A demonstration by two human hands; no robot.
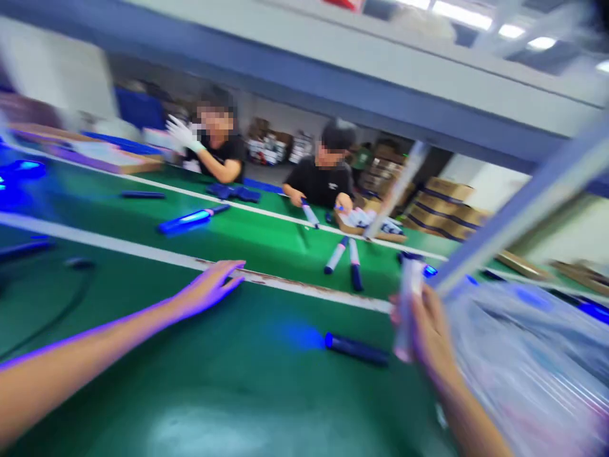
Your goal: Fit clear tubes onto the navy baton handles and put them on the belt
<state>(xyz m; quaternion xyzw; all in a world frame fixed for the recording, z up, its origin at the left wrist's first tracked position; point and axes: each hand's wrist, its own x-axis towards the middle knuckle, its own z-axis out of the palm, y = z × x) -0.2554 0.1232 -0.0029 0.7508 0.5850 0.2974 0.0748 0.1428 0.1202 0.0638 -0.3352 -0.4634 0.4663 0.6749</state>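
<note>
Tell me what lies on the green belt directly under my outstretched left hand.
The left hand is spread flat over the green belt, its fingers reaching the belt's worn white stripe. Nothing shows beneath it, though the palm hides that patch. The nearest dark blue stick lies apart, toward the right hand.

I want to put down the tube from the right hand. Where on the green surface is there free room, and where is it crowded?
Free: the near green surface between the left hand and the dark blue stick. Also the strip beyond the white line, right of the glowing blue stick. Crowded: around the right hand holding the pale tube, with the plastic bags and two sticks nearby.
</note>
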